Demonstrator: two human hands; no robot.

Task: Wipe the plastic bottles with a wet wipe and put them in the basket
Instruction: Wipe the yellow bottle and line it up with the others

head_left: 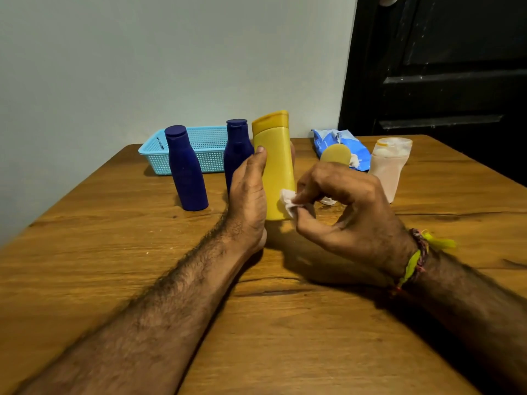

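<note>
My left hand (248, 192) grips a tall yellow bottle (275, 163) upright, lifted just above the table. My right hand (342, 206) pinches a crumpled white wet wipe (288, 201) against the bottle's lower right side. Two dark blue bottles stand on the table: one (185, 169) at the left, the other (237, 149) right behind my left hand. A light blue mesh basket (206, 146) sits behind them by the wall. A clear pinkish bottle (389, 169) stands at the right. A small yellow bottle (335, 155) shows partly behind my right hand.
A blue and white wet wipe pack (340, 146) lies at the back right. The wooden table (273, 323) fills the foreground. A pale wall is behind the table, and a dark door (445, 67) stands at the right.
</note>
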